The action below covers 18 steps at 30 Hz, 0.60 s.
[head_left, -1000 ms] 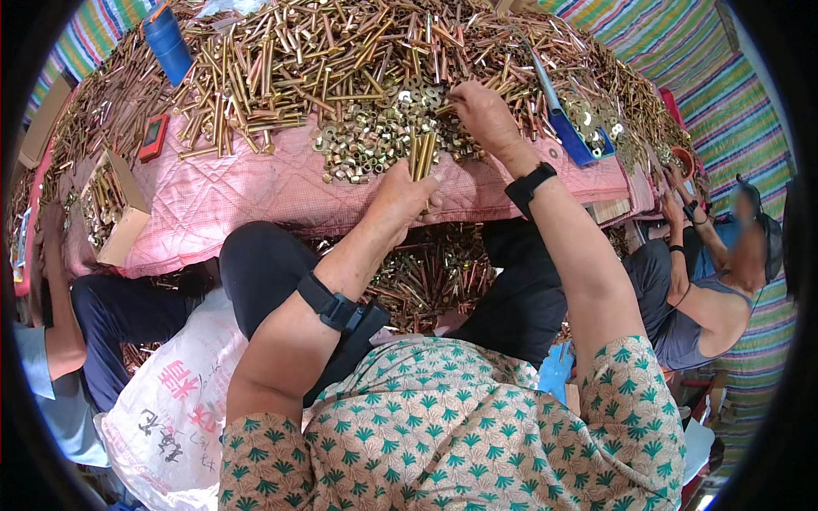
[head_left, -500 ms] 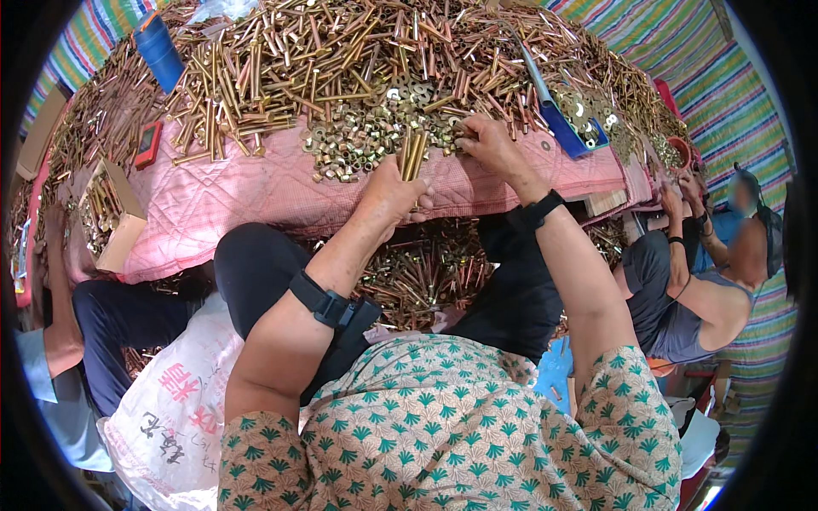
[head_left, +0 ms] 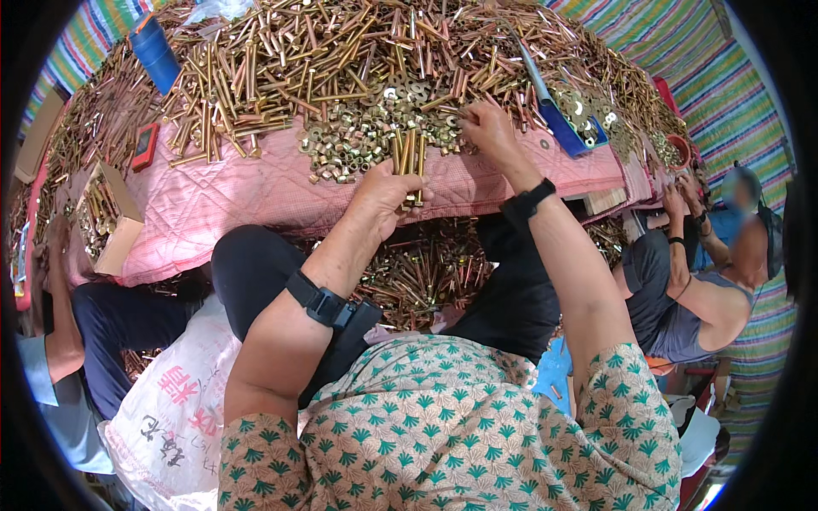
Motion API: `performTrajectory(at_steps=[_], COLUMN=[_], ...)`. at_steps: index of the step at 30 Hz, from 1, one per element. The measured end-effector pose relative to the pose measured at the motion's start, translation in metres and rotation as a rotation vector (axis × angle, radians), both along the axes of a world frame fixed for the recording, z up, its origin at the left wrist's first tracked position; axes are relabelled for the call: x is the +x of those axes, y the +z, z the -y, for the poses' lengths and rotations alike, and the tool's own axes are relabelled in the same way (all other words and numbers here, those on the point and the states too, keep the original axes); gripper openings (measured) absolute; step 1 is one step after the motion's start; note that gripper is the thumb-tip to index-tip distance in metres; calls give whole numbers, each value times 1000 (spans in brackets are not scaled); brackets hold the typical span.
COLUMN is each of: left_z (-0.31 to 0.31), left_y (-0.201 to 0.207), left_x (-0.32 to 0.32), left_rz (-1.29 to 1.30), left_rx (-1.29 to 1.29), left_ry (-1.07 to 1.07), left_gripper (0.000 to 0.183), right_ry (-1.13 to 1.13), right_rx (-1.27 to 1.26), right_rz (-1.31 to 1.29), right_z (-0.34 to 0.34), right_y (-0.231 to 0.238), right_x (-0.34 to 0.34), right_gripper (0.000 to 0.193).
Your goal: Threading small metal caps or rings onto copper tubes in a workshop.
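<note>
Several long brass-coloured bolts (head_left: 411, 153) stand upright side by side in my left hand (head_left: 388, 192), which is closed around them with the hex heads at the bottom. My right hand (head_left: 490, 128) is beyond and to the right, at the edge of a heap of small nuts (head_left: 345, 149) and flat washers (head_left: 416, 92). Its fingers are bent together, and whatever they pinch is too small to make out. Behind the nuts lies a large pile of loose bolts (head_left: 298, 43). The pink quilted cloth (head_left: 221, 196) under it all hangs over the near edge.
To the right is a blue tray (head_left: 573, 136) of washers. On the left are a blue cup (head_left: 155, 55), a red-rimmed device (head_left: 146, 145) and a cardboard box (head_left: 119, 221) of bolts. People sit on both sides; more bolts (head_left: 417, 272) lie below the edge.
My right hand has moved slightly up and left over the washers and bolts. My left hand has turned a little, and the bolts' heads now show below its fingers.
</note>
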<state>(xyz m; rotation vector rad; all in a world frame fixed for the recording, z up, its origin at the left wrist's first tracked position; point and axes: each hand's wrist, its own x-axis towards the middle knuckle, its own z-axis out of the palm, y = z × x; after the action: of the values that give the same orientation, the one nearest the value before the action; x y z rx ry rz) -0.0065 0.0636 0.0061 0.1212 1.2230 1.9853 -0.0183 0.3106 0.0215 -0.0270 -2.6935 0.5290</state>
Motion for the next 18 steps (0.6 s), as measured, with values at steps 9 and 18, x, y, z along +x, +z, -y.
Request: performTrajectory(at_steps=[9,18], left_z=[4,4], left_y=[11,18], left_x=[5,11], left_rz=[70,-42], left_rx=[57,21], left_ry=[-2,3], left_gripper=[22,27], right_ry=[-113,34], right_rx=[-143,-837], right_rz=[25,-13], right_z=[10,36], right_y=[-4,19], right_x=[-11,34], right_gripper=[21,30])
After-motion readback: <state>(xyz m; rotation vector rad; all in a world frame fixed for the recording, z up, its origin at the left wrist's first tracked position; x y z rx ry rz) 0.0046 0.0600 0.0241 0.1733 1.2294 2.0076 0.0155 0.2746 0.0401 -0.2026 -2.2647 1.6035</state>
